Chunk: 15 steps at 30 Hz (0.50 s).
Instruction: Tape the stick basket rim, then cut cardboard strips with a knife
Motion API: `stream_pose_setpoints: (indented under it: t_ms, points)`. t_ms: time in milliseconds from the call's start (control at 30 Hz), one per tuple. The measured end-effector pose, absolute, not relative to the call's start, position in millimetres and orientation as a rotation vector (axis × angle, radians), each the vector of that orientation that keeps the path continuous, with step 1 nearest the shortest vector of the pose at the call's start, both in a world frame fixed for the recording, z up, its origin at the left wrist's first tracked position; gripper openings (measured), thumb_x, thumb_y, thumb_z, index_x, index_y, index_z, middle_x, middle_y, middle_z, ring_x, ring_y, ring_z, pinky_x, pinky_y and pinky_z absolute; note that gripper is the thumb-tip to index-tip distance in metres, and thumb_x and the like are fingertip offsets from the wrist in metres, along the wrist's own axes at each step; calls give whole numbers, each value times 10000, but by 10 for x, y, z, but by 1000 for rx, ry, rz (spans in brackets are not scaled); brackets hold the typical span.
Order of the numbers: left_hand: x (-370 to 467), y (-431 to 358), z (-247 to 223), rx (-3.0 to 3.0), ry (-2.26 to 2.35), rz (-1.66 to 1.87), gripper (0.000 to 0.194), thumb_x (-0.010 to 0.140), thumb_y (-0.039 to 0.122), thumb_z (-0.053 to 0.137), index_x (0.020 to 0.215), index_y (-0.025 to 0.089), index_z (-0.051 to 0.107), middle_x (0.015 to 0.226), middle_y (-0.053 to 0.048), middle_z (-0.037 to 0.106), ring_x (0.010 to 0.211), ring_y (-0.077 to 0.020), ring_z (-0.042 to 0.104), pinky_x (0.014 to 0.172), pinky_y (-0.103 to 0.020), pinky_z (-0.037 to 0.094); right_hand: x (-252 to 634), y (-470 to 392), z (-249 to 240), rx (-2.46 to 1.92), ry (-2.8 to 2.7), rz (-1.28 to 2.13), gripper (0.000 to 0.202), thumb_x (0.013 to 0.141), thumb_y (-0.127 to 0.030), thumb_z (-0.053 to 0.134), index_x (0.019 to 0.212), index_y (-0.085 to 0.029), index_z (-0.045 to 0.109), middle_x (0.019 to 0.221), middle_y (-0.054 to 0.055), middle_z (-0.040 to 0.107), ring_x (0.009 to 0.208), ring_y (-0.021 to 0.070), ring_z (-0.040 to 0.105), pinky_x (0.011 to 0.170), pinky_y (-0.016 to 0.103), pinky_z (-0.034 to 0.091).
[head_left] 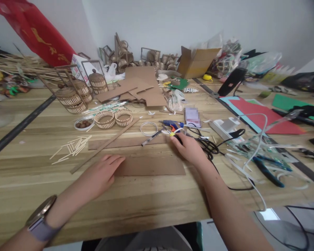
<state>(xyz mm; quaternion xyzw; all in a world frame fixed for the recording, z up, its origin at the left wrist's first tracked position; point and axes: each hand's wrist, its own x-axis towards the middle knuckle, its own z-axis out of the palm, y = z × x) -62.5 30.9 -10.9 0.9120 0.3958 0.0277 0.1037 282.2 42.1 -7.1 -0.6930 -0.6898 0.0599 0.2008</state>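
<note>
My left hand [102, 175] rests on the left end of a flat brown cardboard strip [151, 166], its fingers stretched out and holding nothing. Farther right, my right hand [187, 148] has its fingers wrapped round a dark and yellow handle, whose exact kind is hard to make out. Just beyond those fingers lies a blue and orange glue gun [172, 124]. A pen [151, 138] and a pale ring [149, 128] are to the left of it. Another cardboard strip [131, 142] lies behind the first, crossed by a long thin strip [104, 146].
Small sticks [74, 148], a bowl of brown beads [84, 124] and two slatted rings [104, 119] sit at the left. A power strip [225, 130], black cables [211, 148] and pliers [268, 172] are at the right. Small lidded baskets [70, 99] stand behind.
</note>
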Motion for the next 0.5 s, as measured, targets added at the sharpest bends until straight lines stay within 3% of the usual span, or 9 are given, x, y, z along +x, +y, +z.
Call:
stream_pose_setpoints:
  t_ms: [233, 367, 500]
  points:
    - [-492, 594, -39, 2656, 1151, 45, 472, 883, 270, 530, 1343, 177, 569, 1343, -126, 605, 1211, -300, 551, 1043, -448, 437, 2802, 432, -115, -1896, -1960, 127, 348, 994, -443, 451, 1067, -182, 669, 967, 131, 758, 873, 286, 713, 717, 336, 493]
    - [-368, 961, -30, 2751, 1324, 49, 346, 921, 203, 447, 1193, 104, 636, 1246, -181, 623, 1124, -304, 574, 1002, -446, 447, 2791, 436, -97, -1931, -1998, 184, 360, 997, -440, 449, 1102, -168, 660, 989, 138, 756, 914, 290, 712, 727, 332, 492]
    - [-310, 1168, 14, 2800, 1327, -20, 268, 885, 181, 489, 1068, 115, 673, 1044, -145, 639, 997, -280, 586, 915, -402, 471, 2771, 434, -79, -1954, -2007, 232, 391, 1007, -455, 428, 1132, -160, 652, 1008, 149, 754, 952, 303, 707, 746, 340, 493]
